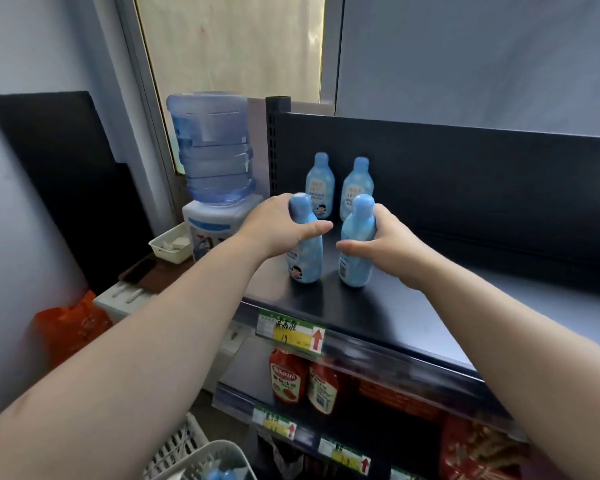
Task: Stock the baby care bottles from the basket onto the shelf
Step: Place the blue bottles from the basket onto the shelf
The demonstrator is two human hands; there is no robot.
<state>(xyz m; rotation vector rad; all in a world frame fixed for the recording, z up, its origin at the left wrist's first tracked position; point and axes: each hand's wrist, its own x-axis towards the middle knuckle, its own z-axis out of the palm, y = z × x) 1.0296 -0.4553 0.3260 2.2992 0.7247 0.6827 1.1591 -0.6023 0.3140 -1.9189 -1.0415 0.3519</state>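
Note:
Two light blue baby care bottles stand upright at the front left of the black top shelf (388, 317). My left hand (278, 226) grips the left bottle (303, 258) round its upper body. My right hand (385, 244) grips the right bottle (355, 258) the same way. Behind them two more blue bottles stand against the back panel, one on the left (319, 183) and one on the right (357, 181). The white basket (219, 452) shows at the bottom edge with a blue bottle cap (222, 474) inside.
A water dispenser (215, 188) stands left of the shelf post, with a small white tray (172, 245) beside it. Red sauce pouches (288, 379) hang on the lower shelf. An orange bag (70, 323) lies at lower left. The top shelf runs on to the right.

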